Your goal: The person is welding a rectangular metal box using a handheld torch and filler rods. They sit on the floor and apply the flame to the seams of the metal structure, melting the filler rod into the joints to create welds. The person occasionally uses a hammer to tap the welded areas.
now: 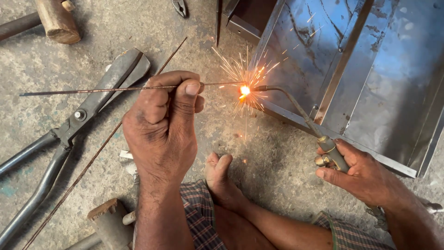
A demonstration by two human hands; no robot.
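Filler rod point(115, 89) and torch point(300, 115) in hands.

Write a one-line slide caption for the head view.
Left hand feeds a thin rod into sparks at a sheet-metal tray's edge; right hand holds the torch.

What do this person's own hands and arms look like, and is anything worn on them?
Both are bare: no gloves, sleeves, rings or watch show. The left hand looks grimy, with dirt in the knuckle creases and a short thumbnail. The right hand also looks work-soiled. Both forearms are uncovered; checked cloth covers only the legs.
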